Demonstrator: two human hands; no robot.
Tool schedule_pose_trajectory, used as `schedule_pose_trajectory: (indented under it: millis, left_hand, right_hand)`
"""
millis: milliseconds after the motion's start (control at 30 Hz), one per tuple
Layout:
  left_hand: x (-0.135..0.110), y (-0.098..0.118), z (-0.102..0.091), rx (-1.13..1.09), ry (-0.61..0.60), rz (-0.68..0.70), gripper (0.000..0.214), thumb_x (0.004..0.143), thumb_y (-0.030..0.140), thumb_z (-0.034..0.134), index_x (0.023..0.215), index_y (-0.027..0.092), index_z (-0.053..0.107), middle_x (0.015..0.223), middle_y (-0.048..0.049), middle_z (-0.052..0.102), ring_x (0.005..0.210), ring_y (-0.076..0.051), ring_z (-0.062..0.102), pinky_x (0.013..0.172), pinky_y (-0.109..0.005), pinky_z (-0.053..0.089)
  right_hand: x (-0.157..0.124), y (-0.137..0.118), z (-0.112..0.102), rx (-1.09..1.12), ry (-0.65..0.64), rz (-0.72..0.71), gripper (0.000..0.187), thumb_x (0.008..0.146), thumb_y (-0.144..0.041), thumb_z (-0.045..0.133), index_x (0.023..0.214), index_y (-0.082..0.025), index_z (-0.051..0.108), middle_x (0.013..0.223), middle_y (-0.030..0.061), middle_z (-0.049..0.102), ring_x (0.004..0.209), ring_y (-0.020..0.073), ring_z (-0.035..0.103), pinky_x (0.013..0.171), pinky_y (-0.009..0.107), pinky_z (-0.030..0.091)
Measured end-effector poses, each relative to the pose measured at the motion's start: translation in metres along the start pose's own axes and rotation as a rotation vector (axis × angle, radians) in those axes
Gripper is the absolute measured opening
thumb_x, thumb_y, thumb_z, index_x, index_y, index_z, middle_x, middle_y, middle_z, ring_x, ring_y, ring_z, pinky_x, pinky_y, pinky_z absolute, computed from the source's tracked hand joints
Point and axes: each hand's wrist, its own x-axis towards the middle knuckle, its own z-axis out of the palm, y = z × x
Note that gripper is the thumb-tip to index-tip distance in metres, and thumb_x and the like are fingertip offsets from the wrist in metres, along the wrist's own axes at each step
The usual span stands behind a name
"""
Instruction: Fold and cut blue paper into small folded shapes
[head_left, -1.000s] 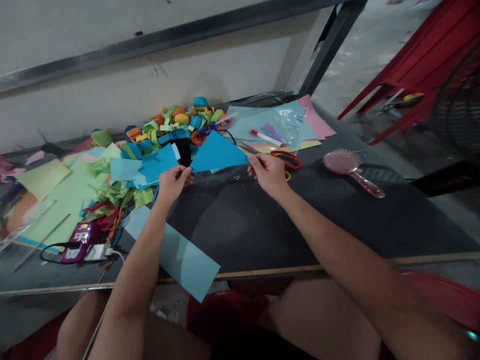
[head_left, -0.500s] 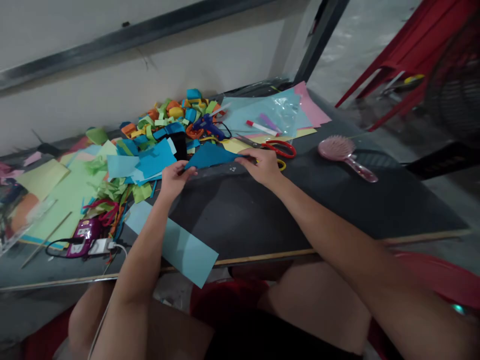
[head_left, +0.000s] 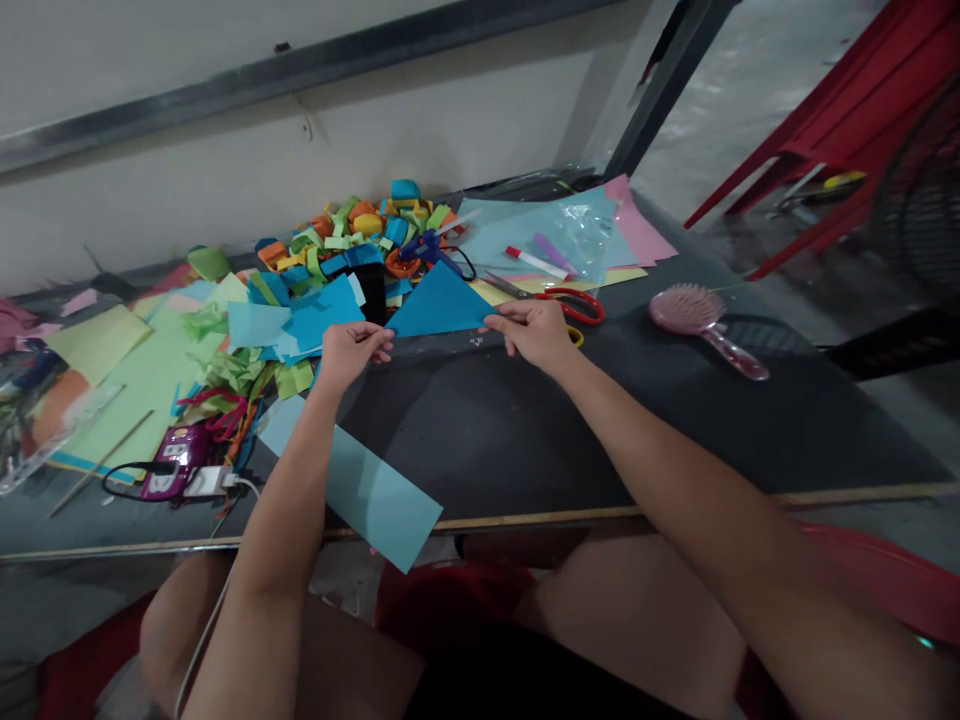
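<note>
A blue paper triangle (head_left: 442, 305) is stretched between my two hands, its peak pointing away from me. My left hand (head_left: 352, 352) pinches its left corner between thumb and fingers. At the opposite corner, my right hand (head_left: 534, 330) grips the paper the same way. Red-handled scissors (head_left: 574, 303) lie just behind my right hand, and a yellow handle loop (head_left: 575, 337) shows partly beside it. Behind the triangle is a blue glue gun (head_left: 429, 250). Blue paper pieces (head_left: 322, 318) lie beyond my left hand. A light blue paper strip (head_left: 379, 490) passes under my left forearm and overhangs the table edge.
Colourful paper loops (head_left: 352, 235) are heaped by the wall. A pink hairbrush (head_left: 694, 312) lies at right, a red-and-white marker (head_left: 536, 263) on plastic-covered sheets. A purple device (head_left: 178, 462) with cables and a white adapter (head_left: 208, 482) sits at left. A red chair (head_left: 862, 110) stands beyond the table.
The blue triangle has tilted so that more of its face shows, with its peak standing higher. Both hands keep hold of its corners. The whole view has shifted slightly.
</note>
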Motion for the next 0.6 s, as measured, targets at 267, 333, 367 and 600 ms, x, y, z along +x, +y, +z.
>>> schedule_pose_trajectory:
  millis: [267,333,367,600]
  left_hand:
    - [0.006,-0.009,-0.002,-0.026,0.148,0.065,0.047,0.078,0.062,0.063,0.071,0.015,0.065,0.057,-0.001,0.064,0.045,-0.01,0.062,0.042,-0.019,0.046]
    - [0.008,-0.013,-0.002,-0.058,0.169,0.081,0.047,0.08,0.062,0.061,0.084,0.016,0.069,0.073,-0.0037,0.07,0.052,-0.011,0.066,0.044,-0.019,0.047]
    - [0.008,-0.013,-0.002,-0.077,0.171,0.083,0.048,0.081,0.062,0.059,0.088,0.016,0.07,0.079,-0.0048,0.072,0.055,-0.012,0.067,0.045,-0.019,0.048]
    - [0.002,-0.003,0.001,-0.115,-0.036,0.054,0.047,0.073,0.056,0.071,0.095,0.015,0.072,0.083,-0.0083,0.075,0.064,-0.016,0.07,0.051,-0.023,0.052]
  right_hand:
    - [0.003,0.008,0.002,0.043,-0.019,0.011,0.031,0.068,-0.046,0.077,0.074,-0.017,0.071,0.073,0.0061,0.075,0.036,0.0062,0.048,0.038,0.023,0.041]
    - [0.002,0.01,0.004,0.053,-0.02,0.019,0.032,0.068,-0.048,0.077,0.075,-0.017,0.071,0.072,0.0053,0.074,0.038,0.007,0.05,0.039,0.023,0.043]
    - [0.002,0.011,0.004,0.058,-0.02,0.019,0.033,0.068,-0.049,0.076,0.075,-0.017,0.071,0.071,0.0047,0.074,0.038,0.0074,0.051,0.04,0.023,0.043]
    - [0.0,0.013,0.01,0.063,0.005,-0.066,0.027,0.07,-0.043,0.072,0.08,-0.019,0.074,0.055,-0.0009,0.063,0.048,0.0138,0.058,0.045,0.026,0.046]
